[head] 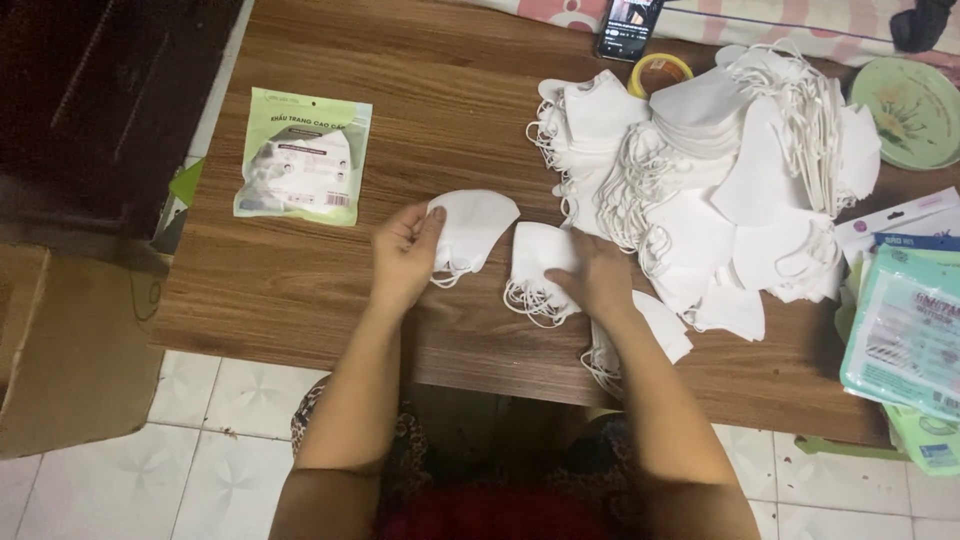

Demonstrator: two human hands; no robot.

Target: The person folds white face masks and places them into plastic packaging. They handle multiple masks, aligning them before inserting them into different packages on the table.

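Note:
My left hand (403, 255) pinches the left edge of a white folded face mask (475, 225) that lies on the wooden table (300, 290). My right hand (592, 277) rests flat on a small stack of white masks (538, 265) just to the right of it, ear loops hanging at the stack's front. More masks (665, 335) sit under my right forearm near the table's front edge. A big loose heap of white masks (720, 170) covers the table's right half.
A green sealed mask packet (303, 155) lies at the left of the table. Teal and green packets (905, 330) pile at the right edge. A phone (628, 28), a tape roll (658, 70) and a green plate (915, 110) sit at the back. A cardboard box (70, 350) stands on the floor, left.

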